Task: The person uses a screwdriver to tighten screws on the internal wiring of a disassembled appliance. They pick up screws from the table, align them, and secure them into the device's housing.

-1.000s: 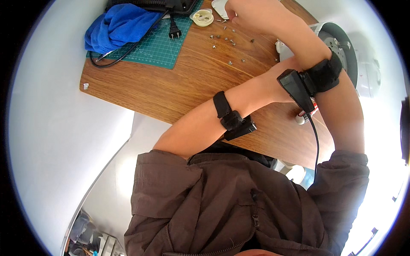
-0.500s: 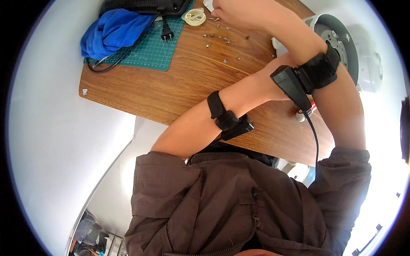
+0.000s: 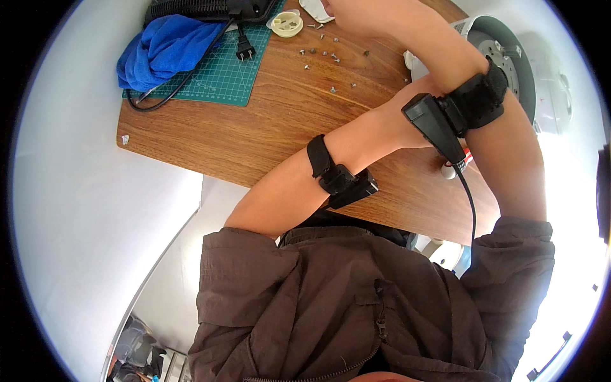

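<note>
At the top edge, my right hand (image 3: 353, 14) is cut off by the frame. Its visible fingers are curled closed beside a white plastic piece (image 3: 315, 9); what they hold, if anything, is out of sight. My left forearm (image 3: 372, 137) crosses beneath the right one, and my left hand is hidden behind it. Several small screws (image 3: 333, 57) lie scattered on the wooden table (image 3: 223, 143) below my right hand. Left of the white piece sits a round cream-coloured part (image 3: 286, 24). Another white piece (image 3: 415, 65) shows partly behind my right forearm.
At upper left, a blue cloth (image 3: 167, 51) and a black device (image 3: 210, 9) rest on a green cutting mat (image 3: 219, 86). Its cord ends in a plug (image 3: 245, 48). A grey round housing (image 3: 525, 83) stands at the right. A red-and-white tool (image 3: 450, 170) lies near my arms.
My right hand has shifted slightly up and to the right, uncovering more of the white plastic piece. My left forearm has hardly moved.
</note>
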### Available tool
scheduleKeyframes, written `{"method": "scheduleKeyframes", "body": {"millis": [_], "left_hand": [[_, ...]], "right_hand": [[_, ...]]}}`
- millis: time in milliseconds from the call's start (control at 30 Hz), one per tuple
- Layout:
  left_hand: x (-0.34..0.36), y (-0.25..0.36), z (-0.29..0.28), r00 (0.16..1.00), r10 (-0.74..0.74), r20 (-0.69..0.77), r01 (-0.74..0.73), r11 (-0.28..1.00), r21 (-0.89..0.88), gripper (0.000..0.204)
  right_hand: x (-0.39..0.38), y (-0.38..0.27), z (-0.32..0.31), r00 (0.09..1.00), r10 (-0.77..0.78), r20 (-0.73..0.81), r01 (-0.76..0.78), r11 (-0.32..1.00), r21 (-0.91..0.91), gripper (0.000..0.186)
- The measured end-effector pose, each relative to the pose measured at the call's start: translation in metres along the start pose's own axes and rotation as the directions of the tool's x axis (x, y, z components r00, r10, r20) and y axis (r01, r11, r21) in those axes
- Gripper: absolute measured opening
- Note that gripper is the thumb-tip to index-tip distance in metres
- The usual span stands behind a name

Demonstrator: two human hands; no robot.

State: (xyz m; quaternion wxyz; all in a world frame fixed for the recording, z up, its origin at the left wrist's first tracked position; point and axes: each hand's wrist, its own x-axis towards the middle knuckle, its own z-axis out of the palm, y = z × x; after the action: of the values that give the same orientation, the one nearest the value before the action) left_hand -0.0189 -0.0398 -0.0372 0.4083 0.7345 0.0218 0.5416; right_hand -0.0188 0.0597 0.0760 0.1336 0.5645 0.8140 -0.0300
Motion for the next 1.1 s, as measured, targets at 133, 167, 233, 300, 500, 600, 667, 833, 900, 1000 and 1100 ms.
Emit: {"method": "scheduleKeyframes", "body": {"millis": [133,167,233,300,500,600,667,833,900,1000,1100], "left_hand": [[-0.001,-0.002,-0.001,0.999,0.053,-0.003,-0.053,0.999,0.006,0.07],[0.0,-0.003,0.0,0.997,0.076,0.001,-0.076,0.996,0.042,0.07],[-0.001,-0.004,0.001,0.996,0.085,-0.004,-0.085,0.995,0.043,0.068],[0.001,0.0,0.001,0.997,0.068,-0.022,-0.068,0.998,-0.012,0.065],[0.001,0.001,0.002,0.994,0.105,-0.041,-0.1,0.989,0.11,0.061],[0.003,0.005,0.0,0.999,0.047,-0.024,-0.043,0.991,0.125,0.062],[0.002,0.005,0.001,1.0,0.013,-0.012,-0.012,0.993,0.114,0.062],[-0.001,0.006,-0.003,0.989,-0.145,0.025,0.147,0.981,-0.126,0.062],[0.003,0.015,-0.009,0.945,-0.303,0.124,0.323,0.923,-0.21,0.061],[0.005,0.02,-0.014,0.91,-0.373,0.179,0.406,0.888,-0.214,0.059],[-0.001,0.015,-0.01,0.941,-0.317,0.115,0.337,0.907,-0.252,0.058]], "right_hand": [[0.001,0.001,0.002,1.0,-0.008,-0.019,0.007,1.0,-0.016,0.019],[0.001,0.001,0.002,1.0,-0.023,-0.016,0.022,0.999,-0.024,0.019],[0.001,0.002,0.003,0.999,-0.045,-0.005,0.044,0.998,-0.035,0.019],[0.002,0.003,0.003,0.999,-0.044,0.005,0.045,0.998,-0.036,0.018],[0.003,0.004,0.006,0.997,-0.077,-0.016,0.077,0.996,-0.037,0.015],[0.002,0.004,0.005,0.996,-0.093,0.013,0.093,0.995,-0.022,0.016],[0.001,0.0,0.002,0.992,-0.116,0.042,0.115,0.993,0.025,0.019],[-0.002,-0.005,-0.014,0.907,-0.279,0.315,0.262,0.96,0.096,0.033],[0.001,0.001,0.004,0.909,-0.33,0.255,0.284,0.938,0.199,0.037],[0.011,0.003,0.024,0.916,-0.355,0.189,0.303,0.918,0.254,0.041],[0.011,-0.003,0.023,0.912,-0.363,0.193,0.311,0.916,0.253,0.042]]}}
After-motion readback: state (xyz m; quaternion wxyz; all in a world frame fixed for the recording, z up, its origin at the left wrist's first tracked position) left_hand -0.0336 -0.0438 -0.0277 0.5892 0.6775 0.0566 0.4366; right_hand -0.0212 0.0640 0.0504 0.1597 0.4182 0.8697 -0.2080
